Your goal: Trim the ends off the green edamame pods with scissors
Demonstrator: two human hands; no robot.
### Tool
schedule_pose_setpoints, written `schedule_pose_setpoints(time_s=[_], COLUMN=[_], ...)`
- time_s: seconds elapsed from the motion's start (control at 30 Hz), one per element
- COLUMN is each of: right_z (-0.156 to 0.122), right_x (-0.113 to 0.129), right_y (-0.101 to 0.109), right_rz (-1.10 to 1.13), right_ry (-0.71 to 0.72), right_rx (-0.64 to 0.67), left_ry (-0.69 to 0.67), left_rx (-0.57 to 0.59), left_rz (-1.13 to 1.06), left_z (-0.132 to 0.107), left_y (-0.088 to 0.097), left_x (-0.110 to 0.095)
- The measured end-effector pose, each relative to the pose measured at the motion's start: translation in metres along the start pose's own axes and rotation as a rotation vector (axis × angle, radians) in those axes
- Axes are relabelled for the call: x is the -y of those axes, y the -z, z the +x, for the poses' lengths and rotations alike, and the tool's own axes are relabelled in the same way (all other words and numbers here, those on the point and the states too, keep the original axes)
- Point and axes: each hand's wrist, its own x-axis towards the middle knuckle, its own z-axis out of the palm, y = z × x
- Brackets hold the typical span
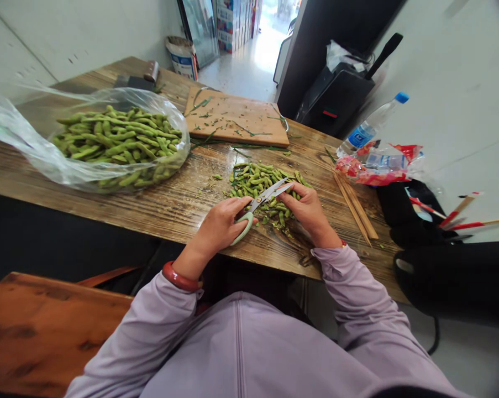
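My left hand [219, 228] is closed around the pale green handles of a pair of scissors [262, 202], whose blades point up and to the right. My right hand [308, 209] is closed on a green bean pod at the blade tips. Both hands rest over a small pile of green bean pods [257, 179] lying loose on the wooden table [158, 204]. A red bangle [179, 278] sits on my left wrist.
A clear plastic bag full of bean pods [116, 141] lies at the left. A wooden cutting board [236, 117] with stem scraps is behind the pile. Chopsticks [354, 205], a red wrapper [373, 166] and a water bottle [367, 130] are at the right edge. A wooden bench [37, 331] is at lower left.
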Motion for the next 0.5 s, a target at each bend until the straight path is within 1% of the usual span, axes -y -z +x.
schedule_pose_setpoints(time_s=[0.27,0.5], right_z=[0.0006,0.0013], right_x=[-0.0042,-0.0015], right_y=[-0.0031,-0.0021], right_rz=[0.011,0.014], right_ry=[-0.025,-0.013], right_rx=[-0.021,-0.009], left_ry=[0.016,0.023], left_rx=[-0.006,-0.024], left_rz=[0.001,-0.03], left_z=[-0.0007,-0.0004], left_y=[-0.0004,-0.0008], left_x=[0.0012,0.001])
